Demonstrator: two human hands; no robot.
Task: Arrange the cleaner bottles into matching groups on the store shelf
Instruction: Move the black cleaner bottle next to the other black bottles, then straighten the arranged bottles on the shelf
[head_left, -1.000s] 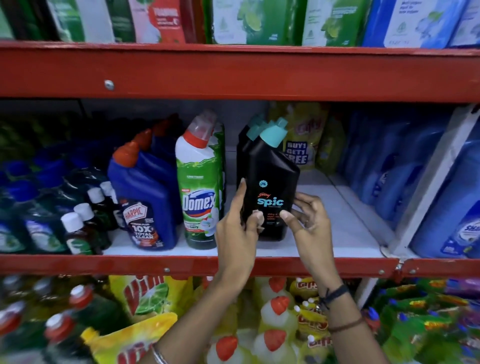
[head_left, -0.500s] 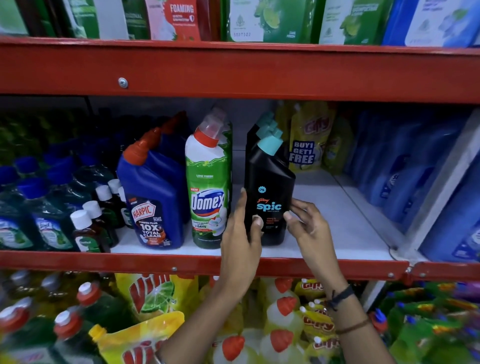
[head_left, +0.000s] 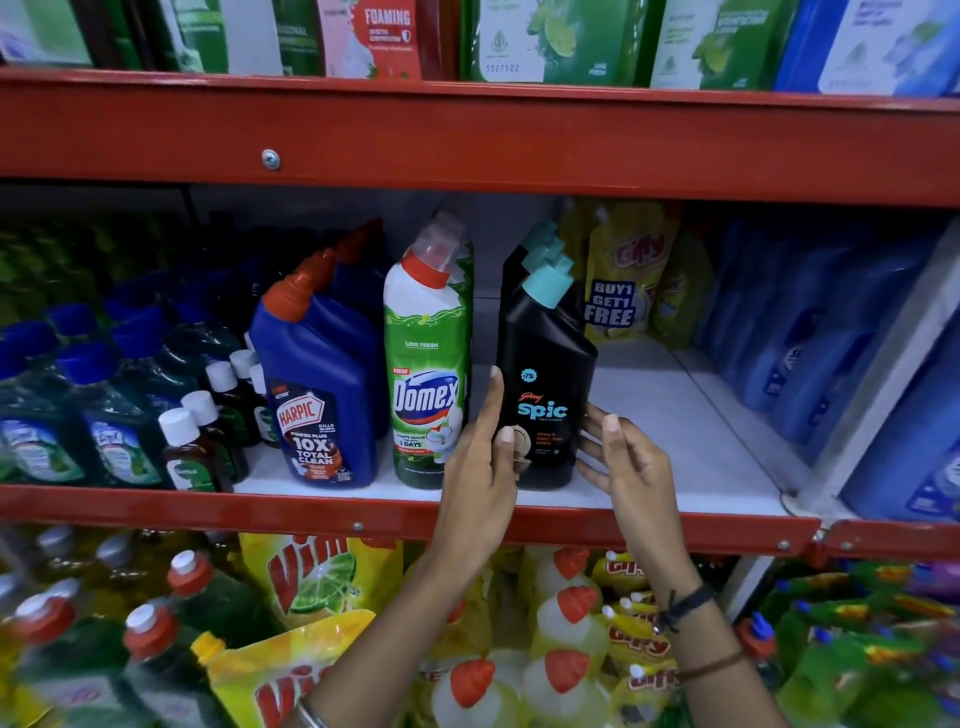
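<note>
A black Spic cleaner bottle (head_left: 545, 374) with a teal cap stands upright at the front of the white shelf board (head_left: 675, 441), heading a row of matching black bottles. My left hand (head_left: 480, 473) grips its left side, thumb on the front label. My right hand (head_left: 631, 467) hovers at the bottle's right side with fingers spread, at most brushing its edge. A green and white Domex bottle (head_left: 426, 364) stands just left, then a row of blue Harpic bottles (head_left: 317, 389).
Small brown white-capped bottles (head_left: 192, 447) and green bottles fill the shelf's left. Yellow refill pouches (head_left: 623, 270) sit behind the black row, blue bottles (head_left: 779, 338) at right. Bare shelf lies right of the Spic bottle. A red rail (head_left: 363, 512) edges the front.
The Spic bottle has settled upright in line with the black row. My right hand has loosened from its side and my fingers have spread. The view has shifted slightly.
</note>
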